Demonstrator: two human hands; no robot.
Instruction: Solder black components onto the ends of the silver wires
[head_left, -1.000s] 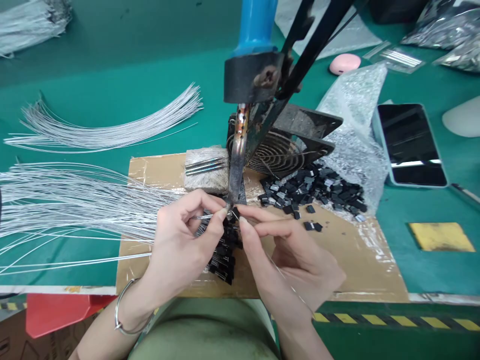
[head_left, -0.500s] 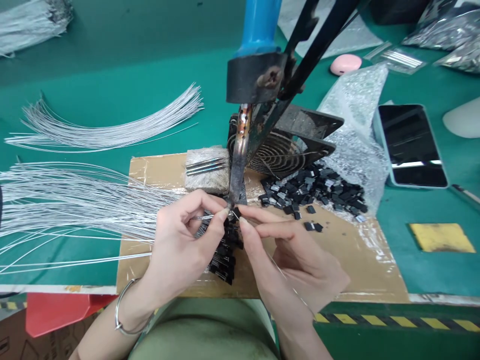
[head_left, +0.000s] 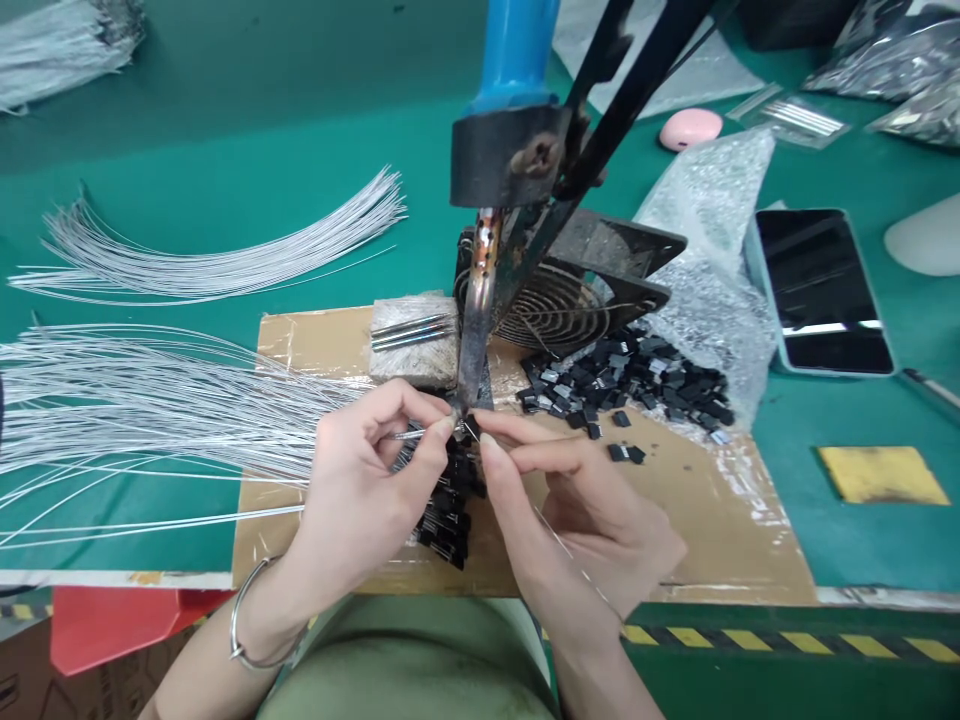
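At the soldering iron (head_left: 478, 300), the left hand (head_left: 375, 490) pinches a pale wire (head_left: 409, 435) and the right hand (head_left: 581, 500) pinches thin solder (head_left: 581, 570), apparently mid-soldering, the next move calling for steadiness.

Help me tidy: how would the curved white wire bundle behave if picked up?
The curved white wire bundle likely bends springily rather than flopping, since its thin strands hold a smooth arc. It may shed strands: its ends fan out and no tie shows.

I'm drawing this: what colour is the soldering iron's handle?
The soldering iron's handle is blue, clearest in head view.
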